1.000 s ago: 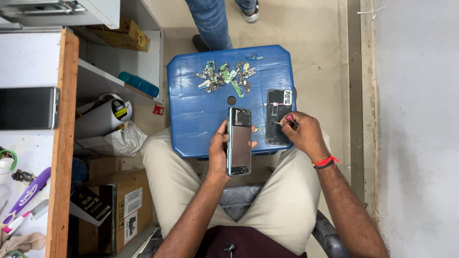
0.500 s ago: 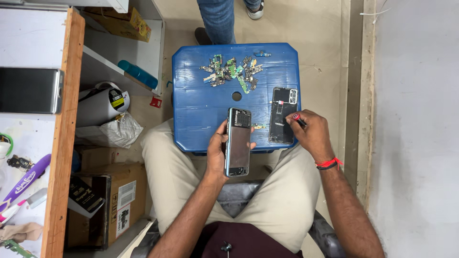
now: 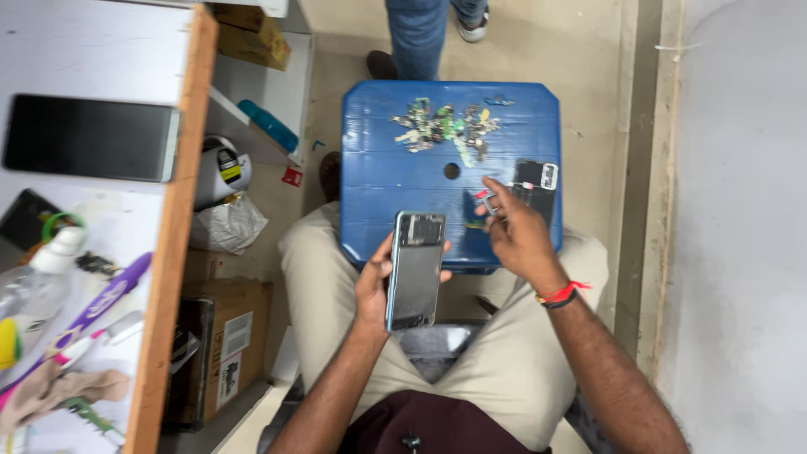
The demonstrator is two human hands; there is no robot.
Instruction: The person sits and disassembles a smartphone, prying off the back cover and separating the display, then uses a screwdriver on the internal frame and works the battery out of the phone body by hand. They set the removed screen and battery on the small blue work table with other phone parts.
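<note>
Left hand: the left hand [image 3: 376, 282] is wrapped around an opened smartphone [image 3: 415, 269], fingers clamped on its edges, holding it upright over the lap.
Right hand: the right hand [image 3: 514, 237] sits just right of the phone, fingertips pinched shut on a small red-tipped tool [image 3: 485, 200]; a red wristband [image 3: 561, 294] circles the wrist.
Phone: back cover off, inner frame facing up, its top edge over the near rim of the blue plastic stool [image 3: 378, 168].
Beyond the right hand: a second dark phone body [image 3: 536, 181] lies flat on the stool, just past the fingertips.
Further out: a heap of small green circuit parts [image 3: 444, 126] lies near the stool's far edge.
Left of the left hand: a white worktop [image 3: 84, 50] carries a tablet [image 3: 91, 137].
Far side: another person's legs [image 3: 424, 34] stand beyond the stool.
</note>
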